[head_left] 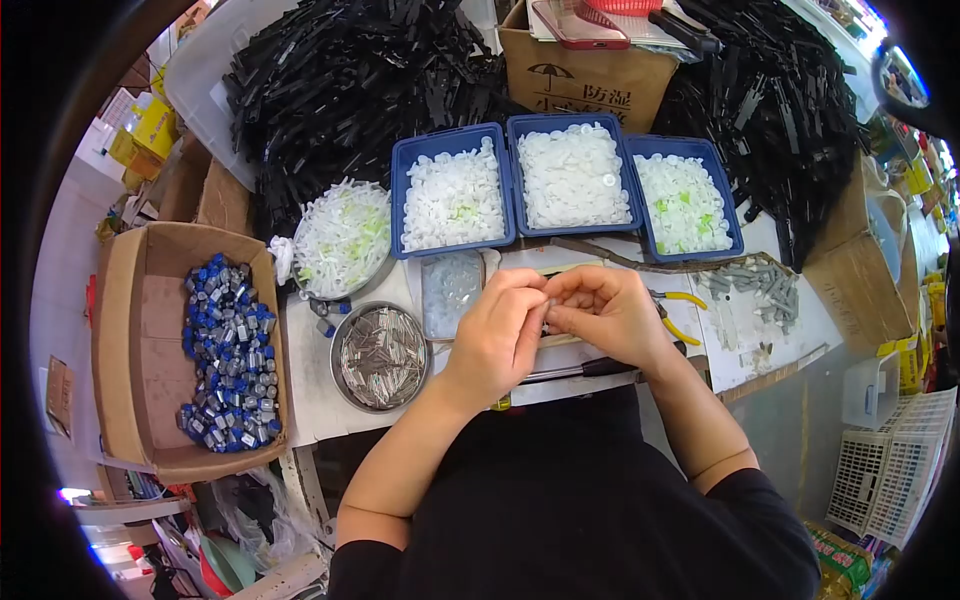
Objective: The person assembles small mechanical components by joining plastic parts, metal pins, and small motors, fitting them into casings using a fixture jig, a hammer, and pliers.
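My left hand (497,332) and my right hand (607,312) meet at the table's front, fingertips pinched together. Something small and pale seems to sit between them, mostly hidden by the fingers. Left of my left hand are a shallow clear tray (452,290) of translucent pieces and a round metal bowl of thin metal pins (380,358). Pliers with yellow handles (682,332) lie just right of my right hand. Beneath my hands, a dark rod-like tool (560,374) lies along the table edge.
Behind my hands stand three blue trays (515,185) of small white plastic parts. A bowl of white sticks (343,235) is left of them. Black plastic strips (350,90) heap at the back. A cardboard box (120,345) holds blue-and-silver parts; grey pieces (765,290) lie right.
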The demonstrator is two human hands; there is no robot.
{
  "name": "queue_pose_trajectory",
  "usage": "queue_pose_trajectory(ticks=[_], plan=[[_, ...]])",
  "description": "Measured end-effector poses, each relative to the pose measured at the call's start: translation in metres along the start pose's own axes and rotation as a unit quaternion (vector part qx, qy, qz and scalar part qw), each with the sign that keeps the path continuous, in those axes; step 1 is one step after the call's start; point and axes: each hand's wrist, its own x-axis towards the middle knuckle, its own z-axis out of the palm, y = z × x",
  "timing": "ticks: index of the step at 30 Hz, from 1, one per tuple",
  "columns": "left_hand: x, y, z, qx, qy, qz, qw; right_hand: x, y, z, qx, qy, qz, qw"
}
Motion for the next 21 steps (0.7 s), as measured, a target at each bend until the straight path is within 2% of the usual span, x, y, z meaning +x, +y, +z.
queue_pose_trajectory(ticks=[2,3,4,5,6,8,16,18,19,20,21], plan=[[0.002,-0.001,0.003,-0.102,0.052,-0.058,0.992,0.001,-0.001,0.002,0.177,0.048,0.007,0.983],[0.004,0.0,0.001,-0.199,0.044,-0.134,0.97,0.002,-0.001,0.002,0.176,0.048,0.007,0.983],[0.006,0.0,-0.001,-0.293,0.035,-0.209,0.932,0.004,0.0,0.003,0.043,0.087,-0.051,0.994],[0.008,-0.001,-0.001,-0.363,0.05,-0.264,0.892,0.006,0.001,0.003,-0.091,0.122,-0.108,0.982],[0.009,-0.003,-0.002,-0.363,0.053,-0.264,0.892,0.01,0.008,-0.001,-0.226,0.126,-0.243,0.935],[0.012,-0.007,-0.004,-0.401,0.057,-0.319,0.857,0.014,0.007,-0.001,-0.24,0.132,-0.264,0.925],[0.027,-0.02,0.005,-0.397,0.065,-0.342,0.849,0.034,0.007,-0.013,-0.339,0.084,-0.273,0.896],[0.029,-0.026,0.011,-0.223,0.057,-0.254,0.94,0.042,0.009,-0.019,-0.349,0.067,-0.269,0.895],[0.029,-0.033,0.01,-0.132,0.014,-0.176,0.975,0.045,0.01,-0.021,-0.359,0.053,-0.267,0.893],[0.03,-0.039,0.011,-0.134,0.016,-0.178,0.975,0.048,0.009,-0.024,-0.365,0.059,-0.241,0.897],[0.034,-0.046,0.011,0.019,0.02,-0.064,0.998,0.052,0.011,-0.027,-0.366,0.057,-0.24,0.897]])
